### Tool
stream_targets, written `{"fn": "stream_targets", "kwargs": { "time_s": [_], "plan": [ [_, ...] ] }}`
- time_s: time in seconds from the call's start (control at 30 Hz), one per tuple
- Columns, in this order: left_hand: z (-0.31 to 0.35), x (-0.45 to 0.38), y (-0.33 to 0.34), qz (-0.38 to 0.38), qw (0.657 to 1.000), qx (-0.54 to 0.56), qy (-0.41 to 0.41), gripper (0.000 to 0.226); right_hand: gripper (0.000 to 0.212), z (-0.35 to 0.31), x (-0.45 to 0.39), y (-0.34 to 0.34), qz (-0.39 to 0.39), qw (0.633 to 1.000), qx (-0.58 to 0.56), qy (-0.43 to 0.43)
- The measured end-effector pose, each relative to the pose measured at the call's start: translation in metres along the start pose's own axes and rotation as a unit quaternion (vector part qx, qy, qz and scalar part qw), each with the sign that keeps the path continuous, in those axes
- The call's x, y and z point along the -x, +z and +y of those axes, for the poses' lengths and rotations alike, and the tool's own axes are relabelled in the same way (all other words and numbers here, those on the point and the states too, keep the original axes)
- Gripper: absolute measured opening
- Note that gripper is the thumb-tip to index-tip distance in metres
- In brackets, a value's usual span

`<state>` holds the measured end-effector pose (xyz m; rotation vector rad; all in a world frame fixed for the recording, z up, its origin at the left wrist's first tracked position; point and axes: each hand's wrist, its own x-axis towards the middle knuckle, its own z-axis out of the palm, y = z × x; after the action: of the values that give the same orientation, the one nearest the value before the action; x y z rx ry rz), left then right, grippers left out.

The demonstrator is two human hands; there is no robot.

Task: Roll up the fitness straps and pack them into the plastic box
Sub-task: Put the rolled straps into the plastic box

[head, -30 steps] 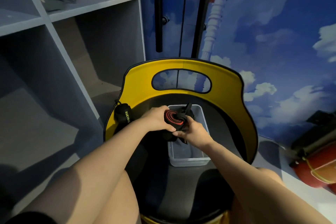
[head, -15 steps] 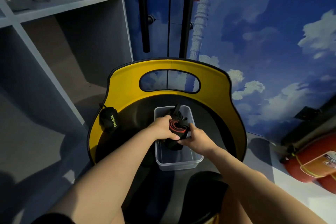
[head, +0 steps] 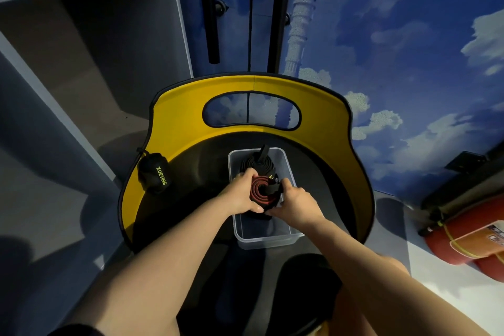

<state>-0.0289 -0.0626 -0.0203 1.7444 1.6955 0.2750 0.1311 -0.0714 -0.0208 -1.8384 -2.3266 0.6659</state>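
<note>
Both hands hold one rolled strap (head: 263,190), red and black in a tight spiral, just over the middle of the clear plastic box (head: 263,240). The left hand (head: 241,195) curls round its left side and the right hand (head: 296,203) grips its right side, fingers bent against the coil. Squeezing from both sides likely keeps the spiral from springing loose while it goes in. A black rolled strap (head: 256,163) already lies at the far end of the box, so the near end is the free space. The box sits on the dark seat of a yellow-backed chair (head: 177,128), within easy reach. Another black roll (head: 154,173) with green lettering rests on the seat, well left of the box.

The hands cover the underside of the roll, so I cannot tell whether it touches the box floor. A dark shape under it is too dim to identify.
</note>
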Motion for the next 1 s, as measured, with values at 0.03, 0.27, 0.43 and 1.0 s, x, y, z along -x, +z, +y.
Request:
{"fn": "stream_targets", "kwargs": {
  "time_s": [0.03, 0.27, 0.43, 1.0],
  "plan": [
    [-0.001, 0.000, 0.000, -0.014, 1.000, -0.006, -0.001, 0.077, 0.057, 0.000, 0.000, 0.000, -0.005, 1.000, 0.011, -0.001],
    [0.001, 0.000, 0.009, -0.026, 0.999, -0.030, -0.012, 0.072, 0.060, -0.005, 0.002, 0.007, 0.001, 0.996, 0.086, -0.003],
    [0.004, -0.003, 0.019, -0.002, 0.998, -0.051, -0.028, 0.070, 0.053, -0.008, 0.000, 0.012, 0.012, 0.995, 0.095, 0.013],
    [-0.029, 0.031, -0.014, 0.082, 0.992, -0.096, -0.014, 0.075, 0.091, -0.032, 0.005, -0.006, 0.050, 0.994, 0.033, -0.094]
  ]
}}
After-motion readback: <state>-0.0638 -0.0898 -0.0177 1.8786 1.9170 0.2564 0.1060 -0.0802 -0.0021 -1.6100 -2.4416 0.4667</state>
